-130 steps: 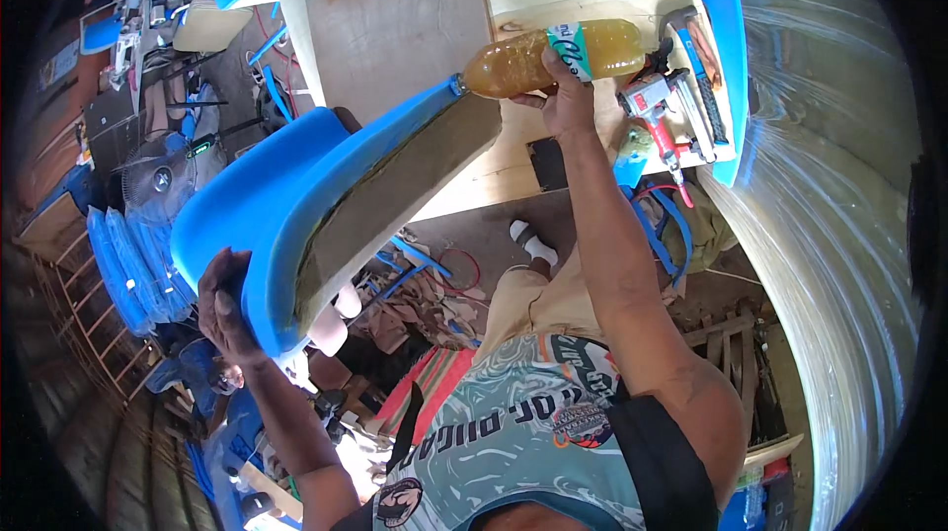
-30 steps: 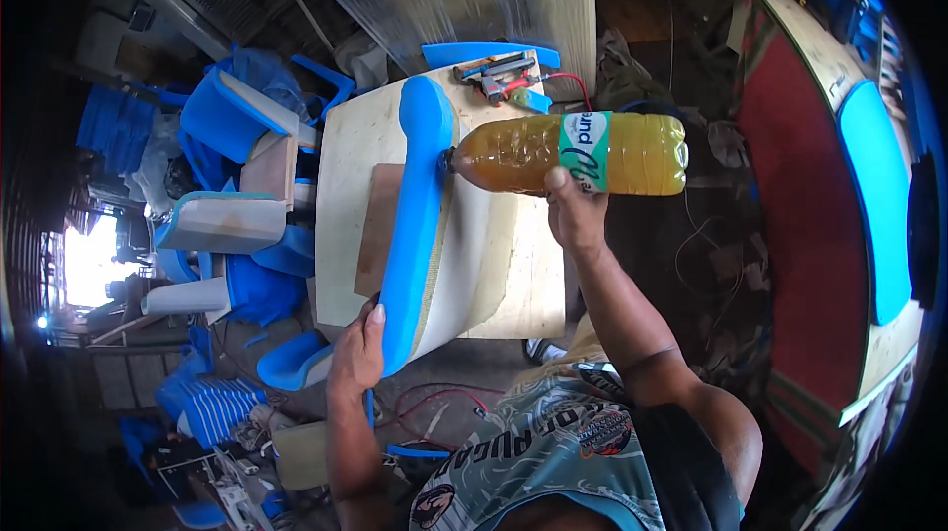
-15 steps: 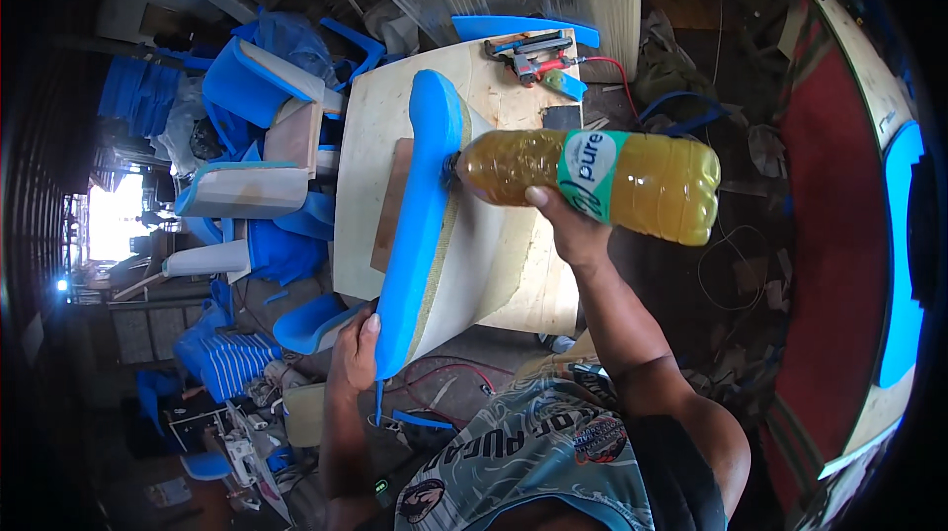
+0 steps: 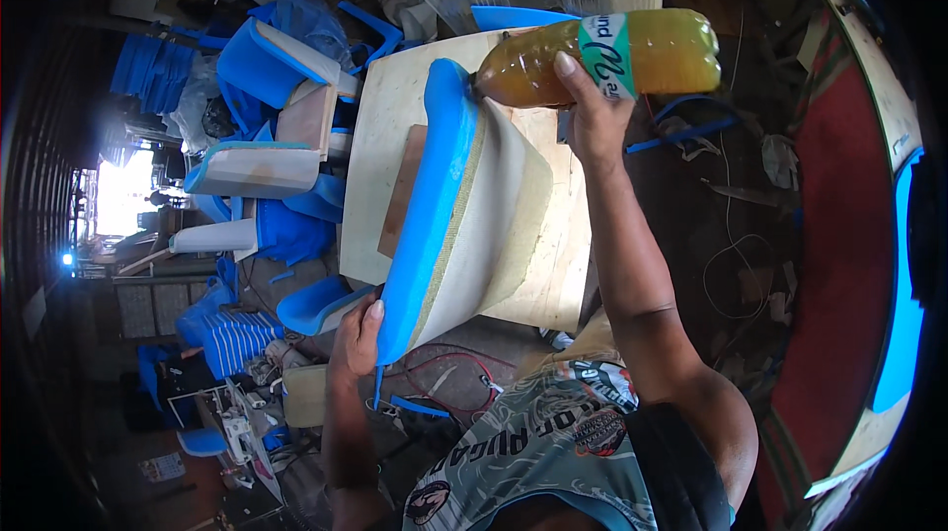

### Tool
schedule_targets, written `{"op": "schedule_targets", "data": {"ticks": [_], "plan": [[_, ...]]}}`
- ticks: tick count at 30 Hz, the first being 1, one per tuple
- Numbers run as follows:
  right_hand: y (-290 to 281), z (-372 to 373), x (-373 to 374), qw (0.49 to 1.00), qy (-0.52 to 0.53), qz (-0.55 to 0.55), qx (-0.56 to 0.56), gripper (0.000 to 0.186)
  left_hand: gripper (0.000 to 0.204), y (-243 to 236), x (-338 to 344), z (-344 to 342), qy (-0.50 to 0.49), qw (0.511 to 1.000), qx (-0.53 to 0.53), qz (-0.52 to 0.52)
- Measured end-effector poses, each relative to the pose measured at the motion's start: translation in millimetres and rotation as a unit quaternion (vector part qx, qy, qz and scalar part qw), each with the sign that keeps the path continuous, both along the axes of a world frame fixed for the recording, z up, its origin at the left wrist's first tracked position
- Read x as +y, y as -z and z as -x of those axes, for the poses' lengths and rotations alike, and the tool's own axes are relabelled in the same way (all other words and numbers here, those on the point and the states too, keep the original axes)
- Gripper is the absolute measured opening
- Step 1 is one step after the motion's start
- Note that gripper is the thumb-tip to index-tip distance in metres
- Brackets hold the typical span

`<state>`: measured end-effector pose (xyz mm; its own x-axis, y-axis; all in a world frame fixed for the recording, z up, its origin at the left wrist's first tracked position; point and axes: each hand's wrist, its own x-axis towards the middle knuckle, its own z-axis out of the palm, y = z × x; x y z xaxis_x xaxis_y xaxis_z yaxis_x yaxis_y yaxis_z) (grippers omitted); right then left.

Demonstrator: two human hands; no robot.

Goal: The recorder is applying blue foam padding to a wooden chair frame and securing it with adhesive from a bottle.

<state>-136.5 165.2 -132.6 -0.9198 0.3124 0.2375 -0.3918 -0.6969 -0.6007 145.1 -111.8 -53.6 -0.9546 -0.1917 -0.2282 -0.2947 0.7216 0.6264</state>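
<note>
My right hand (image 4: 595, 111) is wrapped round a large clear plastic bottle (image 4: 657, 52) filled with yellow-amber liquid, with a green and white label. The bottle lies nearly sideways, its neck pointing left at the far end of a curved panel (image 4: 499, 200). Blue foam (image 4: 434, 205) runs along the panel's long edge, and the panel's body is whitish with a mesh-like strip beside the foam. The bottle's mouth meets the foam edge; whether liquid comes out cannot be seen. My left hand (image 4: 357, 335) grips the panel's near end, its thumb on the blue foam.
A pale wooden table (image 4: 385, 96) stands beneath the panel, with a brown board (image 4: 403, 195) on it. Several blue foam-covered chair parts (image 4: 257, 170) are piled at the left. A red hose (image 4: 474, 358) lies on the floor. At the right is a red-covered surface (image 4: 828, 235).
My right hand has carried the bottle away from me, from partway along the foam edge to its far end. The bottle has also turned, shifting its label. My left hand keeps its hold.
</note>
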Motion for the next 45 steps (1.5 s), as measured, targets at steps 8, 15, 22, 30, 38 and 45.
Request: {"op": "schedule_targets", "data": {"ticks": [8,15,22,30,38,45], "plan": [[10.1,-110.4,-10.3,0.998,-0.053,-0.024,-0.022,0.062,0.051,6.0,-37.0,-16.7,0.082,0.996,0.012,-0.04],[-12.4,-99.3,-23.0,0.999,0.032,0.02,0.028,0.029,0.059,18.0,-69.2,-12.5,0.225,0.961,-0.027,-0.158],[0.2,-254.8,-63.8,0.997,0.069,-0.017,-0.013,0.05,0.061,24.0,-68.5,-8.4,0.29,0.944,0.025,-0.157],[0.9,-152.8,-53.0,0.977,0.208,-0.042,-0.009,0.035,0.06,29.3,-63.7,-4.8,0.292,0.936,0.034,-0.195],[2.2,-190.5,-57.3,0.996,0.084,0.022,-0.02,0.04,0.059,24.6,-66.5,-10.3,0.264,0.943,0.023,-0.2],[3.7,-226.4,-61.1,0.995,0.086,-0.042,-0.009,0.052,0.058,23.4,-63.2,-8.3,0.264,0.946,0.007,-0.189]]}}
